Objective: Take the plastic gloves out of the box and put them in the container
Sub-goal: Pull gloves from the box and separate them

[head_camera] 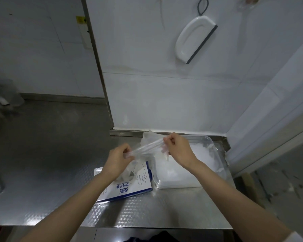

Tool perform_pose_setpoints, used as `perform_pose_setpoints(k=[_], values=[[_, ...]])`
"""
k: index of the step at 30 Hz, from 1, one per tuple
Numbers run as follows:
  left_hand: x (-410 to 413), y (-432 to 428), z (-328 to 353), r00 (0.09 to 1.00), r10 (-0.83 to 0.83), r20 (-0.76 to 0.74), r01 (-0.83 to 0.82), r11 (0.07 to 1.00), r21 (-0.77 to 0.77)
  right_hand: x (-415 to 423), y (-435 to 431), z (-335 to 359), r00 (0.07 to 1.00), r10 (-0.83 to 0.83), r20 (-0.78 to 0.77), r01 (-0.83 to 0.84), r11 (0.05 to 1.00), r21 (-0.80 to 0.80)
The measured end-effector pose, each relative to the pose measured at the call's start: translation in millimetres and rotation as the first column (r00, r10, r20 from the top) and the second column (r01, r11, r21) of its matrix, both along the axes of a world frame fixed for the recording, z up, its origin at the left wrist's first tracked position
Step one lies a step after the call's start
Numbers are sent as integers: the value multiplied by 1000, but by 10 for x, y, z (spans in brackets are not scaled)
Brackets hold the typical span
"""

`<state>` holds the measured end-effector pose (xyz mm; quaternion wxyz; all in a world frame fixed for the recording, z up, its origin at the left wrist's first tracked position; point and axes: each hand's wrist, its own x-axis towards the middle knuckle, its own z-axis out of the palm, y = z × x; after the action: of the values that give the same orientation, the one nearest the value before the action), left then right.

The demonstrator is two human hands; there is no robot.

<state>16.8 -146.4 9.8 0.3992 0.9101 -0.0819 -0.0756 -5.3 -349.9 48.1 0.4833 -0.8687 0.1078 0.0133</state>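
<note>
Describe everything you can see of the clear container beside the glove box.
The container is a clear plastic rectangular tub with rounded corners, lidless, sitting flat on the steel counter in the wall corner, right of the glove box. A whitish heap of plastic gloves lies inside. The right forearm crosses above it.

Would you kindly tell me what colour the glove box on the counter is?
The box is white with blue edges and lettering; head view.

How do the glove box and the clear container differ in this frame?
The white-and-blue cardboard glove box is opaque and printed; the clear rectangular plastic container is see-through and plain. The box sits left, the container right, holding a white pile. Both rest on the steel counter.
</note>
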Motion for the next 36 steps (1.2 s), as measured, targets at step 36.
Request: perform_pose_setpoints(k=[36], values=[[20, -103, -57, 960, -176, 219, 187, 982, -32, -27, 33, 1, 998, 27, -56, -1, 905, 425]])
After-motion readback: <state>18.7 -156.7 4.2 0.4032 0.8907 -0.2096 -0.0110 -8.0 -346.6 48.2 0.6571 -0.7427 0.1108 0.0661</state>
